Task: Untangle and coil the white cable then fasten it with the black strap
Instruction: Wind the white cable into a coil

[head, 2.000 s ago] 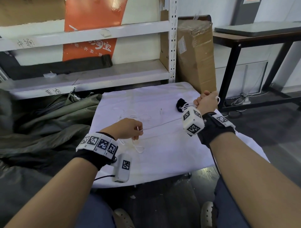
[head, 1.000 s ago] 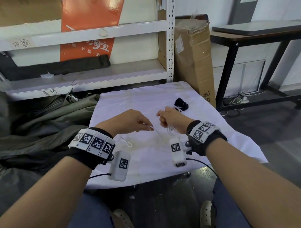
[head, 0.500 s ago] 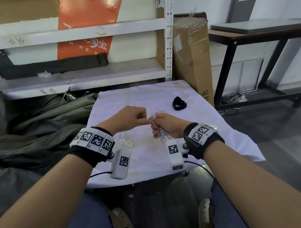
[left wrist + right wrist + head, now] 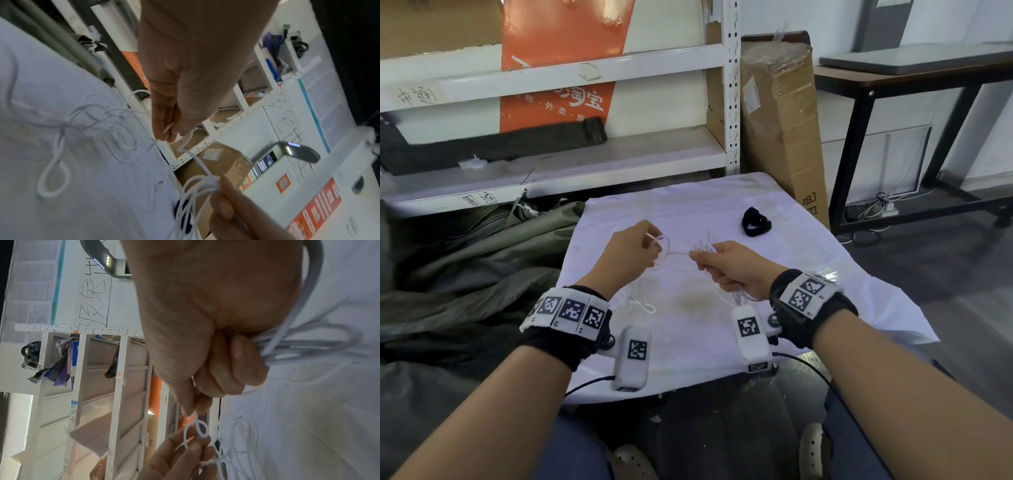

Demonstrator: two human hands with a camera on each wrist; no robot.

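A thin white cable [image 4: 677, 253] runs between my two hands above the white cloth [image 4: 722, 329]. My right hand [image 4: 726, 267] grips a bunch of coiled loops [image 4: 304, 344], which stick out below its fist. My left hand [image 4: 631, 251] pinches a small loop of the cable [image 4: 170, 129] between thumb and fingers. More of the cable lies tangled on the cloth [image 4: 86, 123], with a loose loop [image 4: 645, 306] near my left wrist. The black strap [image 4: 755, 222] lies curled on the cloth beyond my right hand, untouched.
A white metal shelf [image 4: 558, 161] stands behind the cloth-covered table. A tall cardboard box [image 4: 780, 113] leans at the back right beside a black-framed desk [image 4: 914, 82]. Dark green fabric [image 4: 476, 260] is heaped to the left.
My right hand came in from the far right near the strap to the middle, carrying the coiled loops. The left hand rose off the cloth and now pinches a loop close to the right hand.
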